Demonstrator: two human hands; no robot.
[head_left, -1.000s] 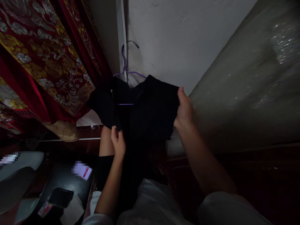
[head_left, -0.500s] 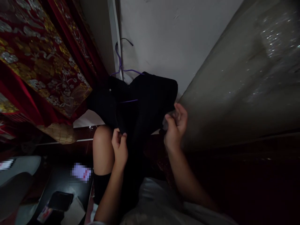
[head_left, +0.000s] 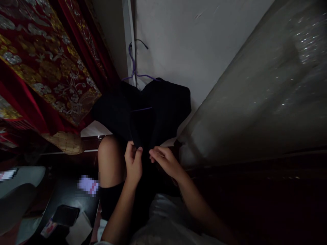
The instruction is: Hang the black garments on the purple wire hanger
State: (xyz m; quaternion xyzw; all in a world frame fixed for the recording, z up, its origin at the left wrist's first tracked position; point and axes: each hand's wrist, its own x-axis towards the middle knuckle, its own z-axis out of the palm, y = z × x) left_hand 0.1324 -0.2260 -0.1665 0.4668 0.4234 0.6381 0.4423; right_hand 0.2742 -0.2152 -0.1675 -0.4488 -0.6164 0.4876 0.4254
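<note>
A black garment [head_left: 158, 109] hangs on a purple wire hanger [head_left: 133, 68] hooked by the white door frame. My left hand [head_left: 133, 163] pinches the garment's lower front edge, fingers closed on the cloth. My right hand [head_left: 165, 161] is just to the right of it, fingers pinched on the same dark cloth at its lower middle. My bare knee [head_left: 109, 153] shows below the garment, to the left of my hands.
A red and gold embroidered cloth [head_left: 46, 68] hangs at the left. A grey glittery curtain [head_left: 255, 95] fills the right. A white wall [head_left: 191, 41] is behind. A dark table [head_left: 74, 200] at lower left holds a phone [head_left: 65, 215], cards and paper.
My right hand let go of the garment's right shoulder, came down and left, and now pinches the cloth next to my left hand. The left hand has barely moved.
</note>
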